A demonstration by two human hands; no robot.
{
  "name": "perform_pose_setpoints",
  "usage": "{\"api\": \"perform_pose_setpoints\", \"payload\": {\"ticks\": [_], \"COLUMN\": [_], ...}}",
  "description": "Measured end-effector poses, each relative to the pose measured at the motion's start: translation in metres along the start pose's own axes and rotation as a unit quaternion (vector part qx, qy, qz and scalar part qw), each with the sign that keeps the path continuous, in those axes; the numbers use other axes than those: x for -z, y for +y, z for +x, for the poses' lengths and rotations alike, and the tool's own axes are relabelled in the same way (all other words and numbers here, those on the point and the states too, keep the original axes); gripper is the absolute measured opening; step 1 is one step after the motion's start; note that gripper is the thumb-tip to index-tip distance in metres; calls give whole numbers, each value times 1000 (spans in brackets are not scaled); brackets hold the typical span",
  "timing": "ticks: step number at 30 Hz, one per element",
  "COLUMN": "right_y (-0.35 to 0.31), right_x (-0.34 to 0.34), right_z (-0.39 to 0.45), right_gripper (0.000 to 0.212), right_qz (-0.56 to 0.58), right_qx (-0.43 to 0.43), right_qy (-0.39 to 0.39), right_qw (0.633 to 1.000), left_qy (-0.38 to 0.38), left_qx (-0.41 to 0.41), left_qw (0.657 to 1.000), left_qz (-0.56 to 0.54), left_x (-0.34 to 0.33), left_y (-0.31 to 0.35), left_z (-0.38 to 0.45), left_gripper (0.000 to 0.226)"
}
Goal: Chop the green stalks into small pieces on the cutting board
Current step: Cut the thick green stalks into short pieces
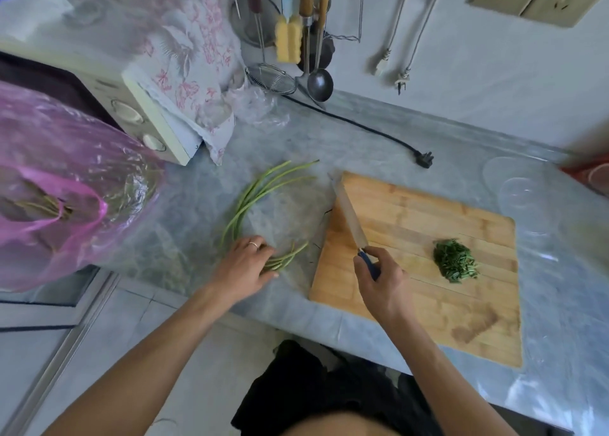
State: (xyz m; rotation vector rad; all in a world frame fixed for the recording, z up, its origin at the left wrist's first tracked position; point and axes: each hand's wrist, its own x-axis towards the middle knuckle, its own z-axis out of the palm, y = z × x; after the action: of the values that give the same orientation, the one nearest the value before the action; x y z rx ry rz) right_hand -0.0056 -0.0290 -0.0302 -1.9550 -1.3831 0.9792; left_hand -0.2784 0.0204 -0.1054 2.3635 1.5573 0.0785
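Observation:
Several long green stalks (253,198) lie curved on the grey counter, left of the wooden cutting board (428,303). My left hand (245,264) rests on their near ends, fingers closing around the bunch. My right hand (382,280) grips the blue handle of a knife (349,214) over the board's left part; the blade points away toward the board's far left corner. A small heap of chopped green pieces (456,261) sits on the board's right half.
A pink plastic bag (66,185) holding more stalks stands at the left, beside a cream microwave (145,119). A black cord with plug (423,158) lies behind the board. A clear bowl (524,195) sits at the right. Utensils (316,40) hang on the wall.

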Motion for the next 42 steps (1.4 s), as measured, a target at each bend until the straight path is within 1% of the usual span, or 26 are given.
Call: {"api": "perform_pose_setpoints", "payload": {"ticks": [1,2,5,10,15,18,21,24,26,28,31,33,36,39,42], "right_y": [-2,-4,-6,-8,-8,-9,-8,-1,6,21,48,67,86,103,117], "right_x": [-6,-9,-16,-18,-20,-18,-8,17,31,55,77,90,104,110,109], "right_z": [0,0,-2,-5,-8,-10,-11,-14,-16,-23,-33,-38,-39,-35,-31], "right_gripper": [25,25,25,23,23,22,21,18,17,16,17,24,31,29,20], "right_qz": [-3,-8,-14,9,30,42,37,5,-12,4,56,76,81,58,24], "right_qx": [-3,-7,-14,-27,-36,-29,-13,-15,-28,-68,-131,-162,-207,-236,-237], "right_qy": [3,6,19,50,65,91,125,177,220,268,295,304,294,271,255], "right_qw": [1000,1000,1000,998,997,995,991,984,975,961,945,936,930,931,937], "left_qy": [13,22,46,113,196,242,253,208,145,76,5,-26,-51,-84,-108], "left_qx": [-21,-37,-59,-18,-14,7,24,32,78,110,131,129,118,93,66], "left_qw": [1000,999,997,991,974,962,953,954,949,938,919,920,941,949,959], "left_qz": [11,18,22,-72,-114,-126,-164,-215,-268,-321,-373,-368,-312,-288,-253], "left_x": [-1,-3,-4,7,29,53,71,77,72,62,50,44,36,31,25], "left_y": [-5,-7,-8,3,32,57,85,125,145,175,209,228,247,260,269], "left_z": [0,0,2,11,26,42,59,76,86,99,108,112,118,119,117], "left_gripper": [29,26,25,26,30,31,25,24,24,24,28,31,32,31,33]}}
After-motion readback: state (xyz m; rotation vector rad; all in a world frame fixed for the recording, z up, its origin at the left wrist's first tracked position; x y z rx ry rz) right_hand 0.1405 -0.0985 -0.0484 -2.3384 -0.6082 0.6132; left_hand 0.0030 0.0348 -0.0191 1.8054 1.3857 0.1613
